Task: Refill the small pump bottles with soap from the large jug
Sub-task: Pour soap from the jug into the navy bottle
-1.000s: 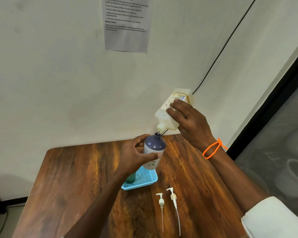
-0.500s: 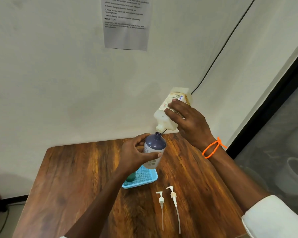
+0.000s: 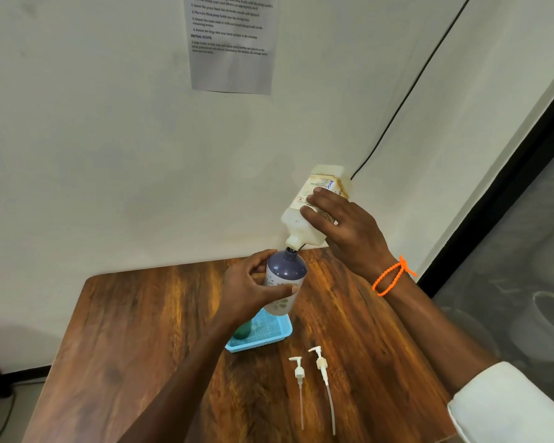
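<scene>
Right of centre, the right hand is clamped round the jug, fingers spread over its label, and the jug is tipped neck-down, base pointing to the upper right. Its pale spout sits just above the open mouth of the bottle, very close; whether they touch is hard to call, and no stream of soap can be made out. The left hand is wrapped round that bottle from the left, thumb across the front, fingers curled behind the purple shoulder, holding it upright at the middle of the frame, in front of the far end of the bench. An orange band rings the right wrist, and a white sleeve shows in the lower right corner. Just below the bottle, a blue tray rests on the wood, with a green object in its left part, half hidden by the left wrist. Lower still, right of centre, two pumps lie side by side on the bench, heads toward the tray, tubes trailing to the bottom edge, apart from each other and clear of the tray. At the top of the frame a printed sheet hangs on the wall, and a black cable runs diagonally down the wall, ending behind the jug.
</scene>
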